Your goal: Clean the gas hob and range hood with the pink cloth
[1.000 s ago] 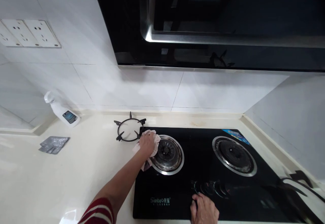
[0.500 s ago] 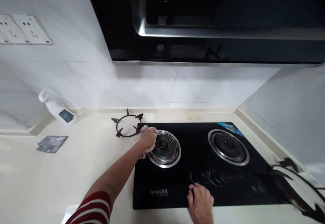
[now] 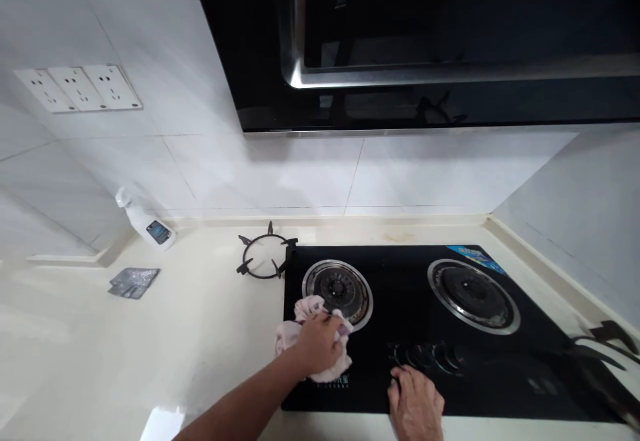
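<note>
My left hand (image 3: 320,342) is closed on a crumpled pale pink cloth (image 3: 333,366). It presses the cloth onto the black glass gas cooktop (image 3: 373,388), just in front of the left burner (image 3: 338,288), and the cloth overlaps that burner's metal ring. Part of the cooktop's printed logo is covered by the cloth. My right hand (image 3: 416,402) rests at the cooktop's front edge beside the control knobs (image 3: 425,357), fingers curled together, with nothing visible in them. A black pan support (image 3: 245,254) lies off its burner, on the counter by the cooktop's back left corner.
The right burner (image 3: 473,296) has no support over it. Another black pan support (image 3: 607,331) lies at the far right. On the left counter (image 3: 215,334) are a white spray bottle (image 3: 146,221) and a grey packet (image 3: 134,282). A range hood (image 3: 400,104) hangs low overhead.
My left hand has moved the cloth from the left burner's left side toward its front, nearer to me. My right hand stays at the front edge. The view has shifted left.
</note>
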A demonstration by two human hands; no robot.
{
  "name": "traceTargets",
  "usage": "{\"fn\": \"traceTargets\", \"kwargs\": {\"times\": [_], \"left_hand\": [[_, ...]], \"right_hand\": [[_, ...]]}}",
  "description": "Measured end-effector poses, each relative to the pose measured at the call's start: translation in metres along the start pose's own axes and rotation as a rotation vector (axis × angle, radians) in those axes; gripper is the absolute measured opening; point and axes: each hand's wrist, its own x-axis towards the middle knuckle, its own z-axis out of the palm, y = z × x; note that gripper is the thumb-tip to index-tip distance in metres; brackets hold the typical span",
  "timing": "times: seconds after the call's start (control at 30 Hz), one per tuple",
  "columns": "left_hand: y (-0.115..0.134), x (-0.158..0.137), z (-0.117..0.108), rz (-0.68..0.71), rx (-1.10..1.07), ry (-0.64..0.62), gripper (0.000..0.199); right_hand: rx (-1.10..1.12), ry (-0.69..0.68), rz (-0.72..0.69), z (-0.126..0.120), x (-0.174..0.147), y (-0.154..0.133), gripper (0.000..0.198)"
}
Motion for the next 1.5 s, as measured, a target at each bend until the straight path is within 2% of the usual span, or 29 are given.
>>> {"fn": "traceTargets", "kwargs": {"times": [0.07, 0.17, 0.27, 0.37, 0.43, 0.5, 0.6, 0.7, 0.83, 0.97, 1.07, 1.13, 1.2, 1.3, 1.37, 1.43, 1.5], "left_hand": [[0.019, 0.009, 0.014, 0.113, -0.043, -0.058, 0.043], [0.048, 0.040, 0.033, 0.222, -0.120, -0.158, 0.043], [0.068, 0.075, 0.045, 0.174, -0.186, -0.172, 0.058], [0.072, 0.090, 0.048, 0.065, -0.205, -0.199, 0.069], [0.066, 0.080, 0.049, 0.037, -0.194, -0.218, 0.069], [0.055, 0.058, 0.048, 0.036, -0.166, -0.197, 0.064], [0.030, 0.017, 0.042, 0.050, -0.075, -0.102, 0.057], [0.001, -0.012, 0.026, 0.043, 0.022, -0.008, 0.054], [-0.035, -0.025, -0.012, -0.126, 0.092, 0.072, 0.050], [-0.052, -0.038, -0.042, -0.257, 0.050, 0.171, 0.049], [-0.055, -0.059, -0.042, -0.426, 0.065, 0.234, 0.058], [-0.057, -0.072, -0.035, -0.550, 0.065, 0.185, 0.068], [-0.061, -0.080, -0.030, -0.617, 0.028, 0.125, 0.063], [-0.069, -0.083, -0.036, -0.607, -0.099, 0.112, 0.030], [-0.074, -0.086, -0.050, -0.554, -0.194, 0.165, 0.012], [-0.075, -0.091, -0.070, -0.478, -0.268, 0.298, 0.009], [-0.071, -0.099, -0.093, -0.403, -0.338, 0.443, 0.017]], "right_hand": [[-0.007, 0.019, -0.014, 0.001, 0.000, 0.001, 0.021], [-0.021, 0.056, -0.045, 0.004, 0.000, 0.004, 0.021], [-0.019, 0.068, -0.056, 0.007, -0.001, 0.009, 0.022], [-0.007, 0.056, -0.045, 0.009, -0.002, 0.012, 0.022], [0.005, 0.051, -0.033, 0.008, -0.002, 0.013, 0.023], [0.024, 0.041, -0.015, 0.008, -0.003, 0.012, 0.025], [0.052, 0.019, 0.010, 0.007, -0.003, 0.010, 0.026], [0.067, 0.015, 0.027, 0.006, -0.003, 0.009, 0.026], [0.073, 0.008, 0.039, 0.005, -0.003, 0.008, 0.025], [0.069, 0.002, 0.033, 0.004, -0.002, 0.007, 0.024], [0.067, 0.008, 0.034, 0.004, -0.002, 0.007, 0.025], [0.060, 0.012, 0.034, 0.006, -0.003, 0.009, 0.025], [0.056, 0.007, 0.028, 0.007, -0.004, 0.010, 0.026], [0.052, 0.009, 0.023, 0.009, -0.005, 0.012, 0.027], [0.051, 0.020, 0.018, 0.010, -0.004, 0.012, 0.027], [0.051, 0.023, 0.015, 0.009, -0.004, 0.011, 0.026], [0.051, 0.017, 0.022, 0.006, -0.003, 0.008, 0.026]]}}
